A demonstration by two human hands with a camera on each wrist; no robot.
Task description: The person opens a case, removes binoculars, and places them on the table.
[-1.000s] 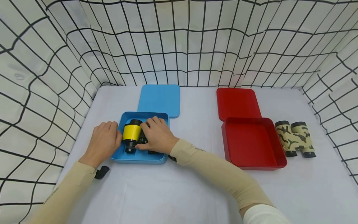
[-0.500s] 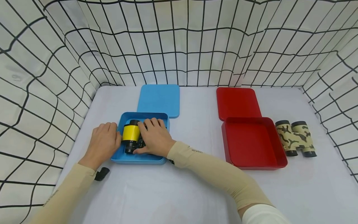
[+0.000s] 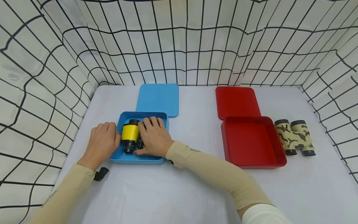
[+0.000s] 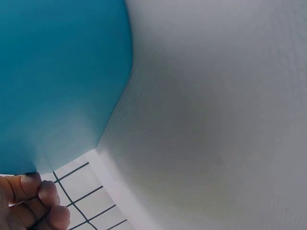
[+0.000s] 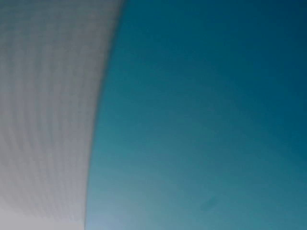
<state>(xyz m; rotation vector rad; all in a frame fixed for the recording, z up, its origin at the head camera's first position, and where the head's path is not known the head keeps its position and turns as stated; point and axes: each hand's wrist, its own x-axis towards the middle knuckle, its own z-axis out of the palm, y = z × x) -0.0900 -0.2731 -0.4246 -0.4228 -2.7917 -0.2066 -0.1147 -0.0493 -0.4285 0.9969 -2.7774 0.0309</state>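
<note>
Yellow and black binoculars [image 3: 130, 133] lie in the open blue box [image 3: 119, 158] at the left of the table. My right hand [image 3: 155, 137] grips their right barrel from above, covering most of it. At the box's left rim, my left hand [image 3: 103, 141] holds the side wall, with its thumb at the rim. In the left wrist view, curled fingertips [image 4: 36, 203] touch the edge of the blue wall. The right wrist view has just the box's outer wall [image 5: 201, 120] and table cloth, with no fingers visible.
Behind the blue box lies its flat blue lid [image 3: 158, 99]. To the right stand a red box [image 3: 253, 146] and red lid [image 3: 237, 102], with camouflage binoculars [image 3: 295, 138] beside them. White-backed black netting [image 3: 187, 49] surrounds the table.
My right hand has shifted slightly left over the binoculars and covers more of the right barrel. My left hand stays at the box's rim.
</note>
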